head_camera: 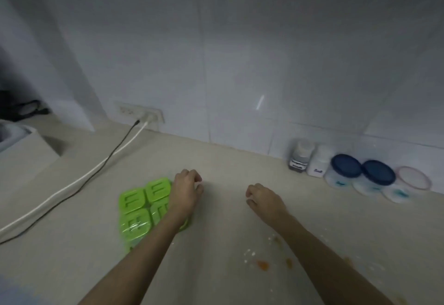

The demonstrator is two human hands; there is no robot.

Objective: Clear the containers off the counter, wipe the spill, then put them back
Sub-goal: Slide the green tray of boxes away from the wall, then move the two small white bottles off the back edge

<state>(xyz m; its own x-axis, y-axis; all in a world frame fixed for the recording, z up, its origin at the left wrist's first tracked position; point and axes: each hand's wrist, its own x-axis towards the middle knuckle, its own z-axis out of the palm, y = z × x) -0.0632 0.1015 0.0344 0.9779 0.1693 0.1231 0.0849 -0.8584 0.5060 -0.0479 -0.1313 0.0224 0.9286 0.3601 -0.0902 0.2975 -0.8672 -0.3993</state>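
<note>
So both hands are out over the beige surface [216, 155] with the fingers loosely curled, and neither grip has hold of anything. The left hand [186, 190] sits over the right edge of a green pack of containers [141, 208], four square green lids wrapped in clear plastic, lying flat on the surface. Hard to tell if the palm actually touches the pack or just floats above it. The right hand [263, 200] is off to the right of that, apart from the left one, knuckles up, fingers bent in but not closed on anything.

Nearer the person than the right hand's grip, there's the spill [262, 264]: a few orange blobs and some white crumbs scattered on the surface, partly under the right forearm.

Further out and to the right of the right hand, lined up against the tiled wall [240, 64], are two small bottles [301, 158], two tubs with dark blue lids [360, 170] and a tub with a pinkish clear lid [412, 178].

Out past the left hand, a black cord and a white cord [96, 172] run across the surface to a wall socket [141, 113].
</note>
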